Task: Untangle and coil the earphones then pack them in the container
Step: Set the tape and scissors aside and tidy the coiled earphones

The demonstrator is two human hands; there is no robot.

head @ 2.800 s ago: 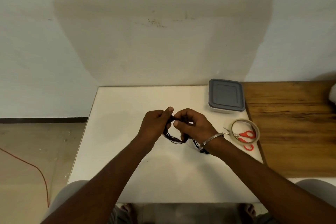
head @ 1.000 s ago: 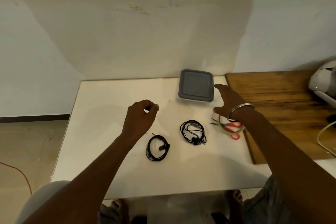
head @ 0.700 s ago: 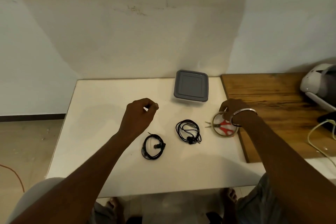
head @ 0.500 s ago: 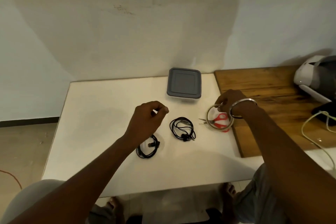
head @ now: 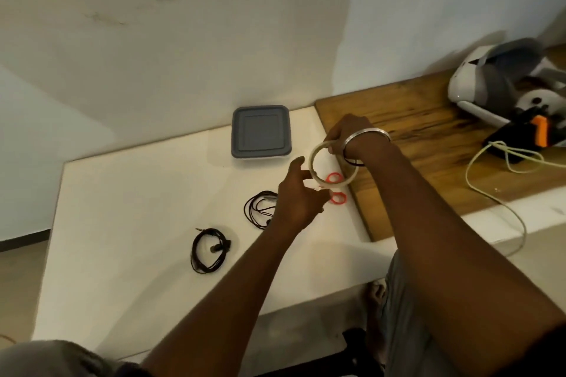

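Observation:
Two black earphones lie coiled on the white table (head: 137,193): one coil (head: 214,248) at the near left, the other (head: 258,210) beside my left wrist. The container (head: 260,131) stands at the back with its grey lid on. My right hand (head: 346,135) grips a clear tape roll (head: 315,153) by its top rim and holds it above the table's right edge. My left hand (head: 298,196) reaches to the roll's lower left rim with thumb spread and fingers loose; blur hides whether they touch it.
Red-handled scissors (head: 337,197) lie under the raised roll, partly hidden by my left hand. A wooden board (head: 428,138) adjoins the table on the right, carrying a white device (head: 496,79), a black and orange tool (head: 536,131) and a pale cable (head: 468,168).
My right hand has lifted the tape roll off the scissors. My left hand has swung right from above the near coil to the roll. Both earphone coils lie still.

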